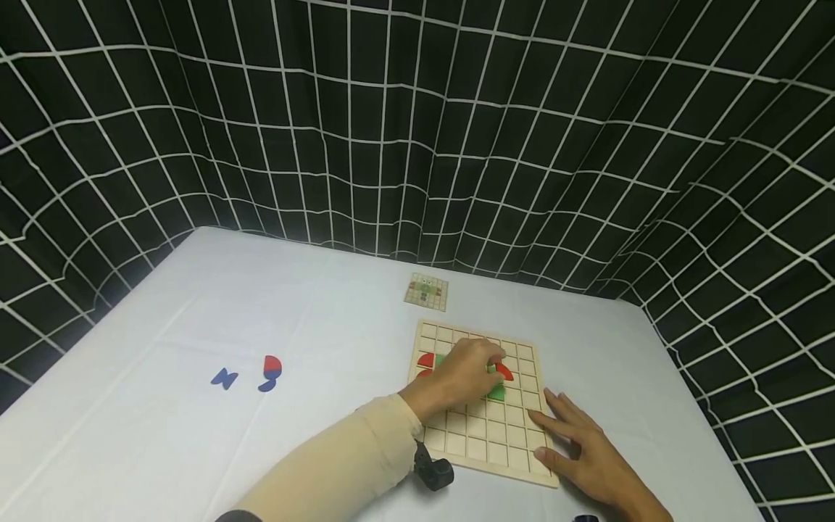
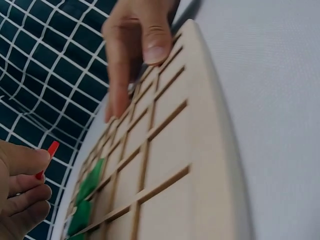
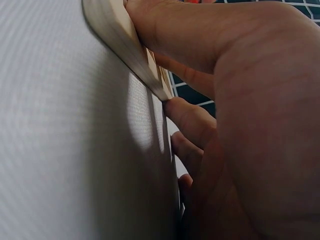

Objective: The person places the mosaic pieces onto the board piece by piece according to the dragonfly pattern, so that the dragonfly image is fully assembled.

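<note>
In the head view the left hand (image 1: pixel 462 373) reaches over the wooden grid board (image 1: pixel 485 451), its sleeve crossing the near left. Between its thumb and fingers it pinches a red piece (image 1: pixel 504 371), seen edge-on as a thin red piece (image 2: pixel 52 149) in the left wrist view. Green pieces (image 1: pixel 497 393) lie on the board beneath that hand, and red quarter-round pieces (image 1: pixel 426 359) are at the board's left side. The right hand (image 1: pixel 590 453) rests on the board's right edge with fingers spread; the right wrist view shows its fingers along the edge (image 3: pixel 120 45). The left hand hides part of the board.
A small patterned card (image 1: pixel 427 291) lies behind the board. On the left of the white table (image 1: pixel 163 362) are a blue piece (image 1: pixel 225 378), a red piece (image 1: pixel 272 364) and more blue beside it (image 1: pixel 267 385). A dark grid-patterned curtain (image 1: pixel 365 130) stands behind.
</note>
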Demonstrator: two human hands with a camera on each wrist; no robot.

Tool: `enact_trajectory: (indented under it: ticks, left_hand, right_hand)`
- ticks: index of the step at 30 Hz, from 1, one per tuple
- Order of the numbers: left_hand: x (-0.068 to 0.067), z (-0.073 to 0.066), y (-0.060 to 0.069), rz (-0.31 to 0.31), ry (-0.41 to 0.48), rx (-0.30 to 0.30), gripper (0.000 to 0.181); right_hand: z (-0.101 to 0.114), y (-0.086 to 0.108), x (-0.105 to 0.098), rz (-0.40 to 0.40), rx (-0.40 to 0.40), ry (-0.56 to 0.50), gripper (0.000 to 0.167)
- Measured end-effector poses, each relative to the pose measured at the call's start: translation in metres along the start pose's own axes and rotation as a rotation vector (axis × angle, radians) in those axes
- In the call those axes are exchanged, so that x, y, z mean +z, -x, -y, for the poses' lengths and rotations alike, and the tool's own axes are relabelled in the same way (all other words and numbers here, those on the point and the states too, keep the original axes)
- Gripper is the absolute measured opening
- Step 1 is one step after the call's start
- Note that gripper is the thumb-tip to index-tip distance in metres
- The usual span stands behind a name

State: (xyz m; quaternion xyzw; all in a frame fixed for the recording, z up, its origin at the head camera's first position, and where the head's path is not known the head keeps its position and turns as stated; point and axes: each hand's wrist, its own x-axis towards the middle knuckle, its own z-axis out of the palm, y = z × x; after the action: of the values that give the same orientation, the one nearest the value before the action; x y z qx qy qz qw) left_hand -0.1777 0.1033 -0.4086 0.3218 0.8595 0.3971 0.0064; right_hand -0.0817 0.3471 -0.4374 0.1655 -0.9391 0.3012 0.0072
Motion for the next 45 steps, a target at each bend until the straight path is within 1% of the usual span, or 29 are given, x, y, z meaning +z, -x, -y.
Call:
enact_trajectory:
  ticks: [3,6,13,18,20,23,29,37,40,45]
  left_hand:
    - [0.010,0.000,-0.002,0.010,0.007,0.018,0.033]
    - [0.019,0.002,-0.004,0.007,-0.004,0.036,0.032]
    - [0.030,0.007,-0.009,0.012,-0.090,0.012,0.028]
    - [0.036,0.008,-0.011,-0.031,-0.163,0.036,0.021]
    - [0.038,0.008,-0.012,-0.051,-0.197,0.034,0.020]
    - [0.041,0.007,-0.012,-0.069,-0.230,0.028,0.021]
    - [0.042,0.007,-0.013,-0.075,-0.259,0.019,0.023]
    - [0.041,0.008,-0.012,-0.071,-0.240,0.019,0.023]
    - [0.041,0.007,-0.012,-0.068,-0.257,0.018,0.022]
    - [0.039,0.003,-0.009,-0.099,-0.268,0.020,0.025]
  right_hand:
    - [-0.001,0.002,0.000,-0.001,-0.005,-0.011,0.050]
    - [-0.001,0.002,0.000,-0.001,-0.003,-0.020,0.050]
    - [0.001,0.000,0.000,0.011,0.005,-0.017,0.051]
    - [0.001,-0.001,0.000,0.003,-0.011,0.009,0.050]
    - [0.001,-0.001,0.000,0.002,-0.015,0.011,0.050]
    - [0.002,0.000,0.001,0.003,-0.014,0.009,0.050]
    - [0.001,0.001,0.001,-0.009,-0.019,0.010,0.050]
    - [0.001,0.001,0.001,0.005,0.008,-0.009,0.051]
    - [0.001,0.001,0.001,0.007,0.008,-0.005,0.051]
    - [0.001,0.000,0.001,0.010,0.015,0.003,0.051]
